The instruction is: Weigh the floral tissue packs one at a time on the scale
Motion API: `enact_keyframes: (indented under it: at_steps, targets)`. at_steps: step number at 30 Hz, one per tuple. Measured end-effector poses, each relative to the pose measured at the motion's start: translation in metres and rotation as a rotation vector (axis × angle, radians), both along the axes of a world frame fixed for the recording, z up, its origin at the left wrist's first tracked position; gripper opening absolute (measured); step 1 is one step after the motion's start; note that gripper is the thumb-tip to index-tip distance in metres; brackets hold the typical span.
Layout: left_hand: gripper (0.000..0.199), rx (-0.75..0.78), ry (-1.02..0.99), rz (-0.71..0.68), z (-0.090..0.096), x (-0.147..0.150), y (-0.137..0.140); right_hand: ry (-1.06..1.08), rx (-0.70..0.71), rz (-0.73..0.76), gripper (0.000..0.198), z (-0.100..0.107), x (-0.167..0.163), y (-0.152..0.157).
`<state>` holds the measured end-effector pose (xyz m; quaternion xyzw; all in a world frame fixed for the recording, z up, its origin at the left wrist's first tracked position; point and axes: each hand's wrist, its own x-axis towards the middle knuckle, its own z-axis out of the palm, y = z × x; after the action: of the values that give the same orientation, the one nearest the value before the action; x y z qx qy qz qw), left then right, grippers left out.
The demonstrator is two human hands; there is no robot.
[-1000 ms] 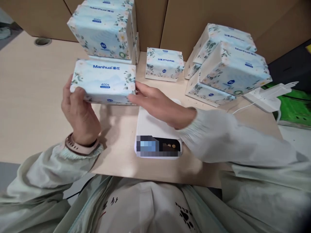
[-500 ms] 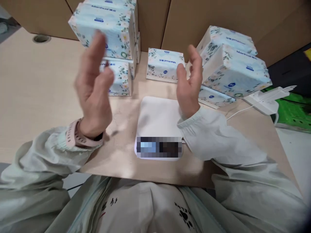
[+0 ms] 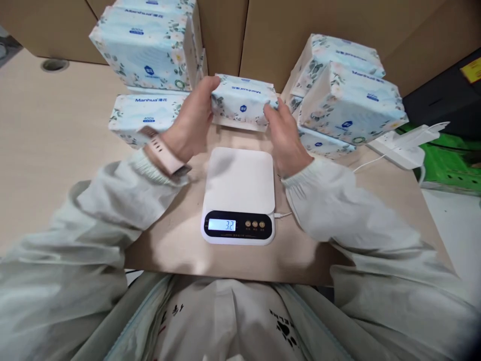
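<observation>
Behind everything, a tall brown panel [image 3: 278, 40]; below, a broad pale wood-grain table [image 3: 56, 150]. At the back left, a high stack of light-blue, flower-printed tissue packs [image 3: 143, 45], with a matching lone pack [image 3: 146, 113] just in front; at the back right, a similar angled stack [image 3: 353, 95]. Nearer the body, a flat white plastic scale [image 3: 240, 180]. Between the two stacks and just beyond the scale, a block-shaped, light-blue, plastic-wrapped tissue pack [image 3: 242, 103], gripped at both ends: by the left hand [image 3: 193, 118] on the left, by the right hand [image 3: 285, 138] on the right. Cannot tell whether fully off the table. Press evenly from both ends, firmly enough to prevent slipping, gently enough to avoid denting the soft sides. Keep level, and keep loose white cuffs clear of the scale. Watch for snagging on the pink wrist strap [image 3: 165, 153]. Avoid brushing the small lit display [image 3: 221, 225] or the tiny round gold buttons [image 3: 255, 224].
</observation>
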<state>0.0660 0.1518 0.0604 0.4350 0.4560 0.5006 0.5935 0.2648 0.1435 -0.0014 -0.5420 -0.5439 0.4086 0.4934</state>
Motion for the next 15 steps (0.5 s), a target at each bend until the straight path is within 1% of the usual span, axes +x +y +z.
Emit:
enact_keyframes:
  at_steps: [2,3,4,5,6,8,9,11,13,15]
  targets:
    - [0.023,0.026,-0.04,-0.038,0.009,-0.016,-0.039,-0.011,0.033,0.029,0.072,0.014,0.003,-0.04]
    - [0.025,0.061,-0.058,-0.063,0.009,-0.025,-0.059,-0.02,0.071,0.061,0.073,0.021,0.005,-0.063]
    - [0.026,0.118,-0.076,-0.101,0.007,-0.034,-0.079,-0.036,0.13,0.112,0.073,0.026,0.008,-0.086]
    - [0.032,0.175,-0.077,-0.137,0.002,-0.044,-0.099,-0.06,0.186,0.15,0.071,0.03,0.01,-0.109]
    - [0.042,0.196,-0.052,-0.154,-0.005,-0.053,-0.117,-0.09,0.229,0.161,0.069,0.032,0.012,-0.13]
    - [0.057,0.177,0.001,-0.16,-0.02,-0.067,-0.148,-0.139,0.243,0.174,0.072,0.03,0.014,-0.166]
    - [0.06,0.16,0.029,-0.159,-0.026,-0.072,-0.159,-0.152,0.235,0.17,0.075,0.026,0.015,-0.178]
    - [0.062,0.17,0.074,-0.172,-0.035,-0.078,-0.174,-0.152,0.235,0.156,0.078,0.015,0.014,-0.193]
    - [0.062,0.217,0.12,-0.2,-0.04,-0.08,-0.178,-0.138,0.271,0.113,0.073,0.002,0.014,-0.196]
    - [0.059,0.28,0.156,-0.205,-0.044,-0.079,-0.176,-0.125,0.312,0.076,0.067,-0.01,0.016,-0.192]
